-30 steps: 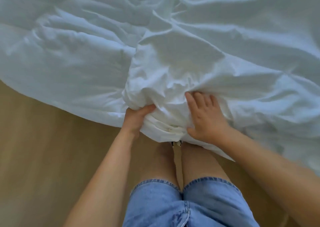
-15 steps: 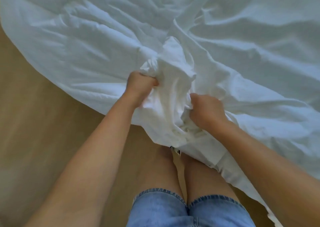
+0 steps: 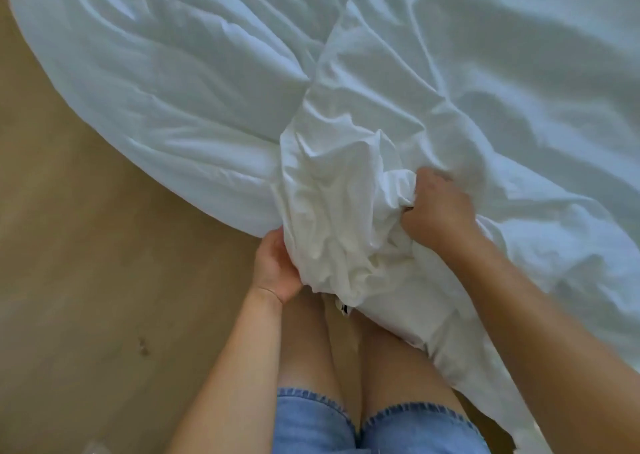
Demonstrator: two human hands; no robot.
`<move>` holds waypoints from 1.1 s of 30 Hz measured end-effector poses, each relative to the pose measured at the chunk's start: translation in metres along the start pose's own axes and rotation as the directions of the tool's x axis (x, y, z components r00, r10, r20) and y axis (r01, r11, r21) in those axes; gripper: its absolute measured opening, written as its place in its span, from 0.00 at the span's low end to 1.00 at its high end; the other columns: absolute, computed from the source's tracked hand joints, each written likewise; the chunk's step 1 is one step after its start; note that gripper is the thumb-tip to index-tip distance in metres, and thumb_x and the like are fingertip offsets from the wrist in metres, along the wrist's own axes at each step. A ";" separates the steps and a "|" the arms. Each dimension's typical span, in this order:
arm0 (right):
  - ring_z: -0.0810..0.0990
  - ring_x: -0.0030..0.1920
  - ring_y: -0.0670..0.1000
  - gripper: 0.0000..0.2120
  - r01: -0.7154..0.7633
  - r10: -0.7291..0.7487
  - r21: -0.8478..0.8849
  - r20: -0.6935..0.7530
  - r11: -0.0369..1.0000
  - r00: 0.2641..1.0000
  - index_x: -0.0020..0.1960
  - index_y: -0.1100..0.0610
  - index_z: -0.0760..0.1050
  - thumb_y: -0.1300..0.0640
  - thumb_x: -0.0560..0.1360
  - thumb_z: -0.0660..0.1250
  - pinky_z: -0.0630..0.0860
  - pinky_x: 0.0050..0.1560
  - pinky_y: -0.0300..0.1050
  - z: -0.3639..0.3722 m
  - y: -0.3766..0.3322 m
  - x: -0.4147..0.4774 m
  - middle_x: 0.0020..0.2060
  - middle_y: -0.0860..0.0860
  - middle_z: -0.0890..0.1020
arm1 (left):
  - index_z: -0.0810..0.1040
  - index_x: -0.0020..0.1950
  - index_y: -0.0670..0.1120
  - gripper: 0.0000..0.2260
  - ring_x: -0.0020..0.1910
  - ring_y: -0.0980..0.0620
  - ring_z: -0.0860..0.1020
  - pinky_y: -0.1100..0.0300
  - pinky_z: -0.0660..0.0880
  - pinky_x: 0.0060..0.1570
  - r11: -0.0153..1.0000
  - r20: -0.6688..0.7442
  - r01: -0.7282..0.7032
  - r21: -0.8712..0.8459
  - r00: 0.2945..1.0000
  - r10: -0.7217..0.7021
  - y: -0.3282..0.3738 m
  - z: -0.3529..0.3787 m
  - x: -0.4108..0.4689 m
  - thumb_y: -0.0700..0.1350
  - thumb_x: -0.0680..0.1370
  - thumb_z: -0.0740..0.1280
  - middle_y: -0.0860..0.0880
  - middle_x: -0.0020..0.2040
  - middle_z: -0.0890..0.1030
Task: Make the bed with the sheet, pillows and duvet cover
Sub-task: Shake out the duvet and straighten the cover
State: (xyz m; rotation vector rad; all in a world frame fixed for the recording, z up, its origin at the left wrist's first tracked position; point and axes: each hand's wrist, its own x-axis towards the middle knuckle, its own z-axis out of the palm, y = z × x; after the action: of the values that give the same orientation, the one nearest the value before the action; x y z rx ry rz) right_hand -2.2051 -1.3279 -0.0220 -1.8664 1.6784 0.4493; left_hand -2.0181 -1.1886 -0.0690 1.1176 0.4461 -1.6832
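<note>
A large white duvet cover (image 3: 194, 107) lies crumpled across the top and right of the head view. A bunched fold of it (image 3: 339, 218) rises at the near edge, just in front of my legs. My left hand (image 3: 275, 266) grips the bunch from its lower left side, fingers tucked under the cloth. My right hand (image 3: 434, 207) is curled into a fist on the bunch's right side, clutching a gather of fabric. A small dark tag (image 3: 344, 308) peeks out below the bunch. No pillows are in view.
Light wooden floor (image 3: 86, 263) fills the left and lower left. My bare legs and blue denim shorts (image 3: 346, 422) are at the bottom centre, close against the hanging edge of the cloth.
My left hand has dropped from the top of the bunch to its lower left edge. My right hand has moved up and right, still clutching fabric. The bunch has grown wider.
</note>
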 end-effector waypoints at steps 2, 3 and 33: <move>0.64 0.64 0.60 0.34 0.140 -0.142 -0.178 -0.002 0.974 0.990 0.70 0.56 0.55 0.53 0.68 0.65 0.64 0.60 0.56 0.010 -0.018 -0.014 0.64 0.57 0.66 | 0.83 0.53 0.45 0.13 0.55 0.45 0.80 0.50 0.77 0.54 0.972 -0.041 0.012 0.236 0.999 -0.002 0.004 0.012 0.009 0.48 0.73 0.66 0.44 0.53 0.83; 0.61 0.66 0.60 0.39 0.211 -0.219 -0.260 -0.003 0.942 0.976 0.72 0.55 0.50 0.50 0.67 0.66 0.61 0.64 0.58 0.017 -0.029 -0.020 0.66 0.56 0.63 | 0.82 0.57 0.44 0.15 0.56 0.44 0.80 0.50 0.78 0.53 0.955 -0.065 0.010 0.297 0.998 0.010 0.010 0.019 0.015 0.49 0.73 0.68 0.44 0.55 0.82; 0.74 0.36 0.55 0.19 -0.276 0.291 -0.158 0.076 0.948 0.954 0.63 0.55 0.70 0.52 0.73 0.63 0.68 0.35 0.45 0.021 -0.102 -0.054 0.36 0.49 0.76 | 0.78 0.60 0.50 0.14 0.52 0.51 0.82 0.54 0.76 0.51 0.338 0.071 -0.037 0.940 0.993 -0.090 0.301 0.023 0.033 0.49 0.76 0.67 0.50 0.54 0.83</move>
State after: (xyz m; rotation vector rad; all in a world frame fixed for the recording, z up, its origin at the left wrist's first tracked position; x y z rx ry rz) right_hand -2.1108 -1.2686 0.0139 -1.6737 1.8979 0.7888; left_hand -1.7630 -1.3468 -0.0201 1.8144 -0.7801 -2.0449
